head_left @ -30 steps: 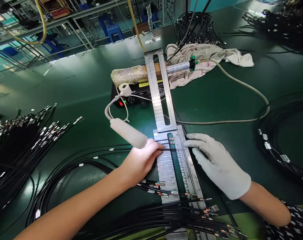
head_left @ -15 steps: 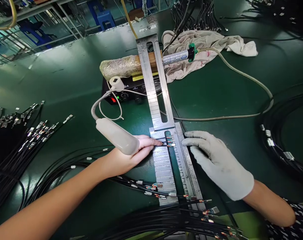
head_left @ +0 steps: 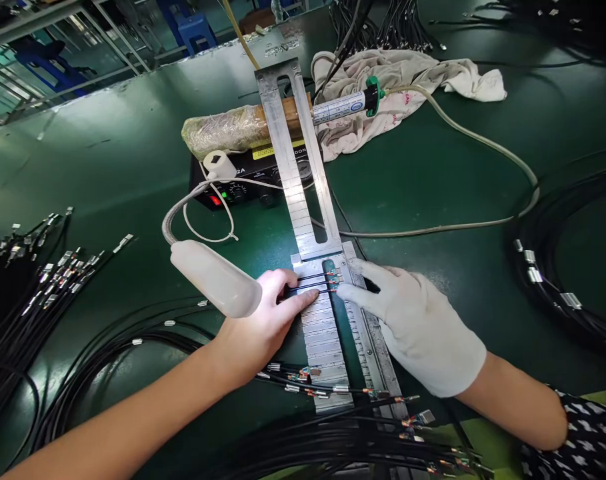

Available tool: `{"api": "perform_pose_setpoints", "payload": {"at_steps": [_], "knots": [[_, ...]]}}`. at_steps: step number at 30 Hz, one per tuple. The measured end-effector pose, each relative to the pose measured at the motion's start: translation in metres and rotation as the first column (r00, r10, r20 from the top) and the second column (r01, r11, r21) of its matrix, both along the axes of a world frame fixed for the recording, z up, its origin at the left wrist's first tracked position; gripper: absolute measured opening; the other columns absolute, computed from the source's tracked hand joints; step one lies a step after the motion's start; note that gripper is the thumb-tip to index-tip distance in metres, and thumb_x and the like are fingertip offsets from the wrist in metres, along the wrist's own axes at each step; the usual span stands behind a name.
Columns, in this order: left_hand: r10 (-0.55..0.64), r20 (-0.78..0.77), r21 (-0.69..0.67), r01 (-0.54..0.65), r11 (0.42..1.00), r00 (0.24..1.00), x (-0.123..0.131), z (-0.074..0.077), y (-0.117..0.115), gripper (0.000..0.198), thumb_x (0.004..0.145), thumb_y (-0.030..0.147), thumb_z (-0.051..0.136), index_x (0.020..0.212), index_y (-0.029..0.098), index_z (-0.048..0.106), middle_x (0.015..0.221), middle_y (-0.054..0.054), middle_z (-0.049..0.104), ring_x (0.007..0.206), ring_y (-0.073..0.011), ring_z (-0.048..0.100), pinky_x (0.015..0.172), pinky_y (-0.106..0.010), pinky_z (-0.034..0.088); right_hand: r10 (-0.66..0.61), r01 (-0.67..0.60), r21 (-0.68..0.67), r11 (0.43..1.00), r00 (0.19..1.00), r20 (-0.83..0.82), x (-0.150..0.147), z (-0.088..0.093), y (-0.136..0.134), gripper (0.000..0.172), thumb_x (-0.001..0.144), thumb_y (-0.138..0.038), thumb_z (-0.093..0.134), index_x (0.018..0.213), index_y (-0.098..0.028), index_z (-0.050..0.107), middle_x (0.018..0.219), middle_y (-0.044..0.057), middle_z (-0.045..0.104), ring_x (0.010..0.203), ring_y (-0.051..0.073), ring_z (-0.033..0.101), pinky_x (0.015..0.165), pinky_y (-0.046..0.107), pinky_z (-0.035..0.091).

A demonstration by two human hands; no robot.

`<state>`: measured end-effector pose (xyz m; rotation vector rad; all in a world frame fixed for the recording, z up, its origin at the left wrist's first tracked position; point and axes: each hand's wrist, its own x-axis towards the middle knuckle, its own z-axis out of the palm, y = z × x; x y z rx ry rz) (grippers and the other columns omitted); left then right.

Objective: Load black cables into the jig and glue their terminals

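Note:
My bare left hand (head_left: pixel 260 327) holds a thin black cable (head_left: pixel 307 289) at the slotted metal fixture (head_left: pixel 327 333). Its thumb lies along the cable on the grooved strip, and the other fingers curl beside it. Several such cables lie side by side in the upper grooves, their small stripped ends (head_left: pixel 335 273) reaching over the fixture's slot. My right hand (head_left: pixel 423 327), in a white glove, lies over the fixture's right rail with its fingers apart. One fingertip touches the lowest cable's end and partly hides it. The lamp head (head_left: pixel 217 280) hangs just above my left wrist.
Black cables with metal connectors lie in bundles at left (head_left: pixel 57 280), along the front (head_left: pixel 333 447) and coiled at right (head_left: pixel 547 287). Behind the fixture stand a black control box (head_left: pixel 253 183), a wrapped roll (head_left: pixel 227 130), a syringe barrel (head_left: pixel 340 110) and a crumpled cloth (head_left: pixel 363 137).
My left hand has drawn back slightly, its thumb now on the cable and its fingers curled. My right hand has moved left, from the rail's edge onto the cable ends. The view has shifted slightly.

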<state>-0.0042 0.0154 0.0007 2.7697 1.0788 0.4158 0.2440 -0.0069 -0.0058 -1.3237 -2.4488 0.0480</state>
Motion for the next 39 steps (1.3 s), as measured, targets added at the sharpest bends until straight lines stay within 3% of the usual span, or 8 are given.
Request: {"api": "perform_pose_setpoints", "payload": {"at_steps": [4, 7, 14, 21, 24, 31, 35, 39], "knots": [[0.03, 0.054, 0.097, -0.035, 0.995, 0.998, -0.003, -0.01, -0.007, 0.031, 0.096, 0.009, 0.045, 0.123, 0.02, 0.056, 0.094, -0.006, 0.06, 0.082, -0.0184, 0.055, 0.07, -0.031, 0.045, -0.008, 0.007, 0.052, 0.999, 1.0, 0.015, 0.0, -0.002, -0.001, 0.051, 0.077, 0.001, 0.046, 0.113, -0.028, 0.067, 0.126, 0.006, 0.064, 0.087, 0.023, 0.063, 0.057, 0.033, 0.05], [0.03, 0.095, 0.113, -0.04, 0.993, 0.995, -0.008, -0.011, -0.005, 0.015, 0.096, 0.013, 0.051, 0.108, 0.016, 0.058, 0.089, -0.006, 0.063, 0.08, -0.0172, 0.056, 0.071, -0.03, 0.047, -0.016, 0.015, 0.053, 0.998, 1.0, 0.017, 0.001, -0.002, -0.001, 0.051, 0.077, 0.002, 0.048, 0.112, -0.028, 0.068, 0.126, 0.005, 0.064, 0.083, 0.021, 0.063, 0.058, 0.032, 0.049], [0.018, -0.031, 0.295, -0.009, 0.955, 0.999, -0.023, -0.011, -0.004, 0.01, 0.095, 0.018, 0.053, 0.093, 0.015, 0.062, 0.083, -0.008, 0.067, 0.075, -0.0192, 0.057, 0.066, -0.033, 0.043, 0.005, -0.005, 0.022, 1.0, 1.0, -0.02, 0.003, -0.004, -0.001, 0.046, 0.079, -0.004, 0.054, 0.115, -0.03, 0.066, 0.131, 0.006, 0.06, 0.089, 0.023, 0.063, 0.065, 0.036, 0.052], [0.158, 0.058, -0.035, -0.156, 0.987, 0.986, -0.01, -0.002, -0.008, 0.011, 0.095, 0.019, 0.051, 0.092, 0.016, 0.062, 0.088, -0.007, 0.063, 0.083, -0.0199, 0.056, 0.074, -0.032, 0.046, 0.041, -0.041, 0.003, 0.999, 0.997, -0.072, 0.004, -0.006, -0.001, 0.035, 0.087, -0.012, 0.053, 0.115, -0.028, 0.066, 0.133, 0.007, 0.059, 0.092, 0.026, 0.063, 0.066, 0.038, 0.053], [0.216, 0.008, -0.071, -0.215, 0.974, 0.976, -0.01, 0.004, -0.01, 0.012, 0.095, 0.02, 0.051, 0.089, 0.016, 0.06, 0.087, -0.006, 0.061, 0.083, -0.0207, 0.056, 0.071, -0.032, 0.046, 0.047, -0.048, -0.013, 0.999, 0.994, -0.098, 0.006, -0.008, -0.002, 0.035, 0.089, -0.014, 0.051, 0.118, -0.029, 0.065, 0.137, 0.007, 0.056, 0.096, 0.027, 0.062, 0.07, 0.04, 0.054], [0.268, -0.173, 0.215, -0.229, 0.949, 0.948, -0.034, 0.01, -0.023, 0.016, 0.096, 0.021, 0.05, 0.085, 0.014, 0.06, 0.079, -0.006, 0.06, 0.072, -0.0208, 0.054, 0.061, -0.033, 0.04, 0.04, -0.042, -0.031, 0.999, 0.996, -0.08, 0.004, -0.008, 0.0, 0.043, 0.084, -0.005, 0.051, 0.117, -0.03, 0.065, 0.136, 0.007, 0.056, 0.096, 0.028, 0.063, 0.072, 0.044, 0.055], [0.143, -0.1, 0.273, -0.111, 0.956, 0.985, -0.022, 0.004, -0.022, 0.016, 0.096, 0.013, 0.048, 0.107, 0.01, 0.059, 0.096, -0.01, 0.065, 0.084, -0.0228, 0.057, 0.068, -0.035, 0.044, 0.053, -0.058, -0.043, 0.997, 0.991, -0.126, 0.006, -0.008, -0.001, 0.043, 0.085, -0.006, 0.048, 0.119, -0.029, 0.062, 0.136, 0.007, 0.055, 0.101, 0.03, 0.062, 0.076, 0.049, 0.055], [-0.009, -0.039, 0.232, 0.018, 0.973, 0.999, -0.005, -0.006, -0.007, 0.021, 0.096, 0.008, 0.042, 0.111, 0.009, 0.058, 0.098, -0.011, 0.064, 0.084, -0.0214, 0.056, 0.071, -0.034, 0.048, -0.015, -0.053, -0.173, 0.984, 0.928, -0.373, 0.014, -0.016, -0.001, 0.043, 0.092, -0.008, 0.04, 0.128, -0.029, 0.052, 0.136, 0.004, 0.055, 0.115, 0.025, 0.057, 0.093, 0.048, 0.052]]}}
